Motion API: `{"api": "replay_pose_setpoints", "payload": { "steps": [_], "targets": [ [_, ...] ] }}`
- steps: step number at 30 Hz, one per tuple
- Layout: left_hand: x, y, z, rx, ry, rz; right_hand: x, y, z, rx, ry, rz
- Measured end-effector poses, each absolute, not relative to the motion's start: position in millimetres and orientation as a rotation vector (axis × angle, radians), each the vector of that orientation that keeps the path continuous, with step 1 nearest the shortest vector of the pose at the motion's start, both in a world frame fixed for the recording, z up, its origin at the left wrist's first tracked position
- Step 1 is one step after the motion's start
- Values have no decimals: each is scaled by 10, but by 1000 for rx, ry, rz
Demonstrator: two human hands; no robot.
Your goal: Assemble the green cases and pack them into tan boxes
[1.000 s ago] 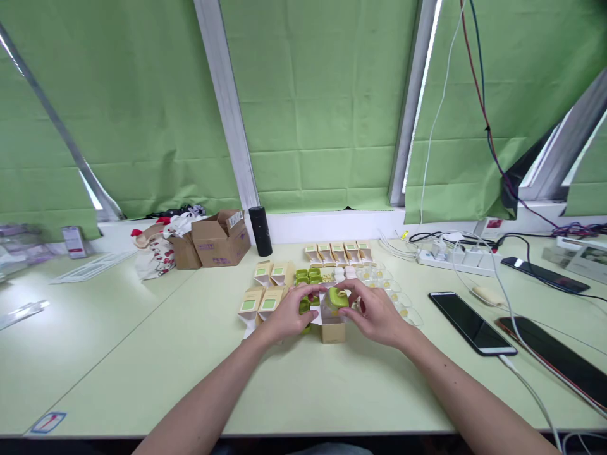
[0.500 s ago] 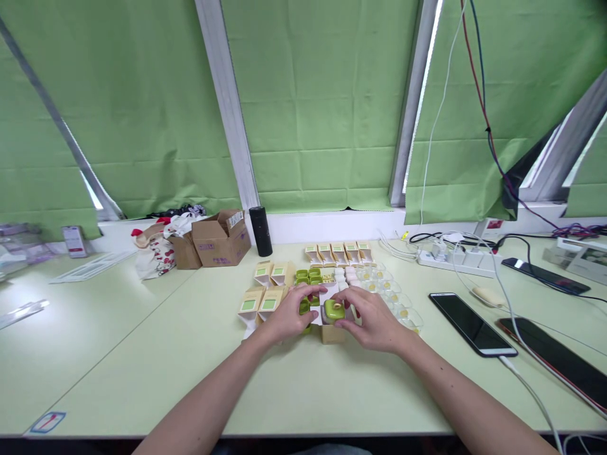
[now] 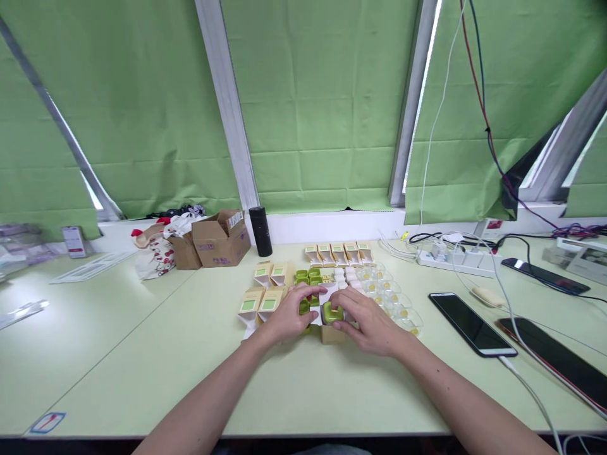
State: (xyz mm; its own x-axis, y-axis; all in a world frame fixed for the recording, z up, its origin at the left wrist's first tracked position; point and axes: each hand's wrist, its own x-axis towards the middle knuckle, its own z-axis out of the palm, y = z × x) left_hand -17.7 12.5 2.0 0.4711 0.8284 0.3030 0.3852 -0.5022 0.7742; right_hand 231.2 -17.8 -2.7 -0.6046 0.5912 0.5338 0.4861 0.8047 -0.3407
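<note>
A small open cardboard box point(image 3: 333, 335) with a white inside stands upright between my hands. At its mouth is a glossy green rounded-square case point(image 3: 332, 313). My right hand point(image 3: 367, 317) reaches over the case, its index finger curled onto the top and its thumb at the near right edge. My left hand point(image 3: 294, 309) steadies the box from the left, index finger along the raised flap and thumb by the left flap. Behind my left hand lie several green square pieces point(image 3: 308, 275), partly hidden. White and pink small pieces point(image 3: 349, 273) sit just beyond the box.
Tan boxes with green labels stand at left point(image 3: 268, 304) and in a back row point(image 3: 337, 254). Clear plastic pieces point(image 3: 398, 302) lie right of my hand. Farther right are a phone point(image 3: 472, 323) and a power strip point(image 3: 458, 260); a black bottle point(image 3: 260, 231) and carton point(image 3: 220, 243) stand behind.
My right index finger has moved left and curled down onto the top of the green case, covering the small pale spot there. My left hand and the box look unchanged.
</note>
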Motion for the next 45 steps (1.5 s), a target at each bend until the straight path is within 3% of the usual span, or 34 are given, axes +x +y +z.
{"api": "replay_pose_setpoints", "payload": {
  "steps": [13, 25, 45],
  "targets": [
    [-177, 119, 11, 2094, 1028, 884, 2236, -127, -133, -865, -2196, 215],
    [-182, 121, 12, 2088, 1049, 867, 2126, -60, -145, -958, -2032, 538],
    [-189, 166, -15, 1965, 928, 988, 2282, 62, -284, -1002, -1734, 475]
  ]
}}
